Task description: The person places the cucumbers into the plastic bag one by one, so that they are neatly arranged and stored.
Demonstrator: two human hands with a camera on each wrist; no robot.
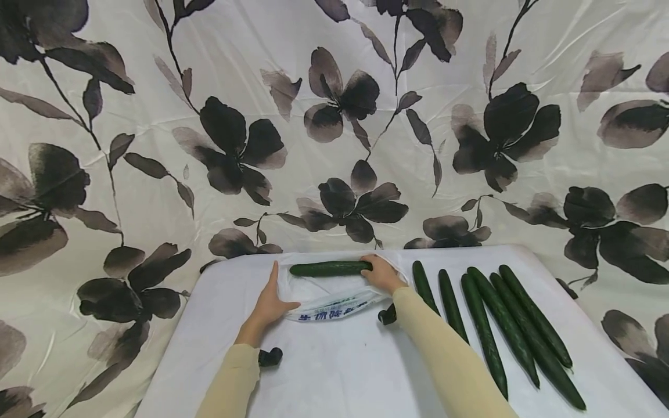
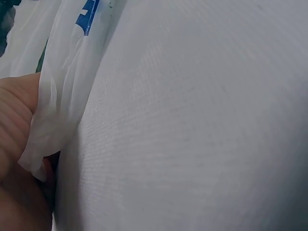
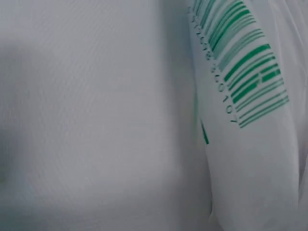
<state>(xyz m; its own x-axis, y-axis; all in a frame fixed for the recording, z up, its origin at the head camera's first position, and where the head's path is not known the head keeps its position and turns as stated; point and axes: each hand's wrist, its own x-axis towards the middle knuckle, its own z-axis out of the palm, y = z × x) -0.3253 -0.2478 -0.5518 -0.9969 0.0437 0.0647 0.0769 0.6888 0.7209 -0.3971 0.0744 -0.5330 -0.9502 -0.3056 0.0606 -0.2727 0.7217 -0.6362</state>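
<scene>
Cucumber in hand: 1 cucumber (image 1: 329, 268) lies flat at the far edge of the white table (image 1: 334, 371), long axis running left to right, on the open mouth of the plastic bag (image 1: 329, 302).
Right hand: the right hand (image 1: 383, 274) has its fingers curled round that cucumber's right end.
Left hand: the left hand (image 1: 270, 303) lies with fingers out along the bag's left edge, thumb pressed on the plastic; the left wrist view shows the film folded against the skin.
Spare cucumbers: 5 more (image 1: 493, 325) lie side by side to the right, long axes slanting from far-left to near-right.
Bag: 1, white, blue print, green barcode.
</scene>
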